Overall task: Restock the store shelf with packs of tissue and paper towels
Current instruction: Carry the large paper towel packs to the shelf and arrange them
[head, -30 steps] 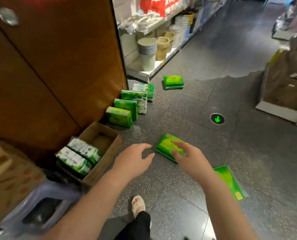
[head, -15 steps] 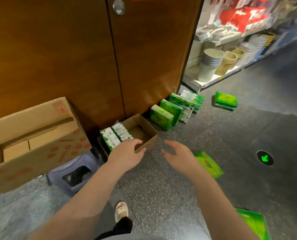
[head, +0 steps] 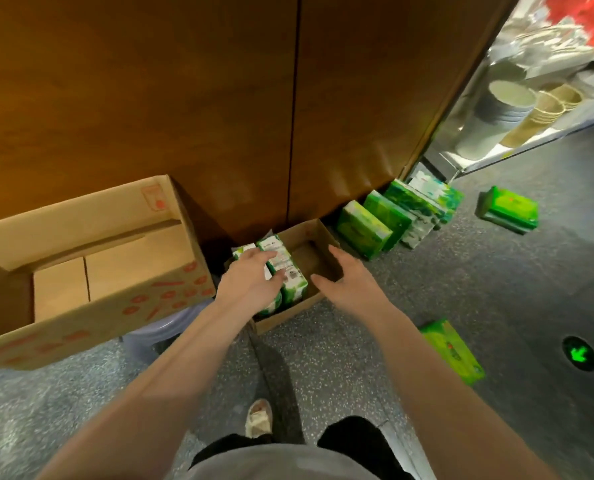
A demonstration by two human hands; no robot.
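Note:
A small open cardboard box (head: 324, 233) stands on the floor against the wooden wall. Two white-and-green tissue packs (head: 290, 275) stand upright in its left half; the right half holds nothing. My left hand (head: 250, 282) rests on top of these packs with fingers spread over them. My right hand (head: 347, 282) hovers open over the box's right front rim and holds nothing. Several green tissue packs (head: 365, 233) lean in a row along the wall to the right. One more pack (head: 508, 209) lies further right, another (head: 451, 351) beside my right forearm.
A large open cardboard box (head: 115, 296) with red print sits on a grey stool (head: 157, 332) at the left. A store shelf with stacked buckets (head: 507, 109) runs off at the upper right. A green arrow light (head: 579, 353) glows in the floor. My foot (head: 259, 417) is below.
My view has swung left from the pack on the floor to the small box. Both hands came away from that pack with nothing in them; my left hand now lies on the packs in the box.

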